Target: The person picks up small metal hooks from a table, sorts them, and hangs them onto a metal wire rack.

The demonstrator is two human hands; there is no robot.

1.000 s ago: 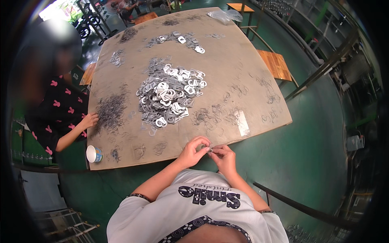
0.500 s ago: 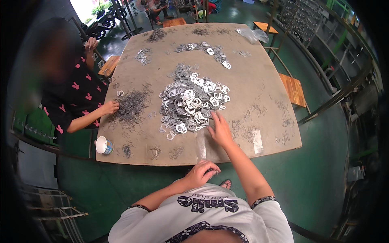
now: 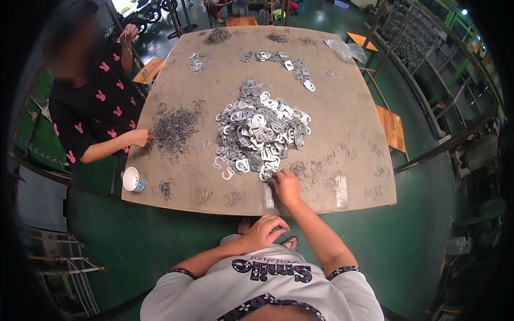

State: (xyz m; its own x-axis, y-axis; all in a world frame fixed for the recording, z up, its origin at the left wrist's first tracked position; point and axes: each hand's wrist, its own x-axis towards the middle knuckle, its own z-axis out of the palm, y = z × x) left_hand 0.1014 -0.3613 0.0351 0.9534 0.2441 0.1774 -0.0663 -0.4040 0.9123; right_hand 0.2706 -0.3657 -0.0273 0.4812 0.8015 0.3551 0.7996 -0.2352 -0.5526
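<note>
Flat grey hook-shaped metal pieces (image 3: pixel 257 128) lie in a large heap in the middle of the table (image 3: pixel 342 107). At the heap's near edge, the curled fingers of my right hand (image 3: pixel 287 187) are on a few of these pieces (image 3: pixel 267 174). My left hand (image 3: pixel 266 231) is held close to my body, just off the table's near edge, with its fingers closed. Something small and greyish shows at its fingertips, too small to name.
A co-worker's hand (image 3: pixel 140 138) reaches a pile of thin dark wire pieces (image 3: pixel 175 131) on the left. A paper cup (image 3: pixel 131 180) stands at the near left corner. Smaller piles lie farther back, with a clear plastic bag (image 3: pixel 339 51). Wooden stools (image 3: pixel 391 128) surround the table.
My right hand has come nearer to me from the heap's right side, and a few hook-shaped pieces have slid out with it. My left hand has stayed closed near my body.
</note>
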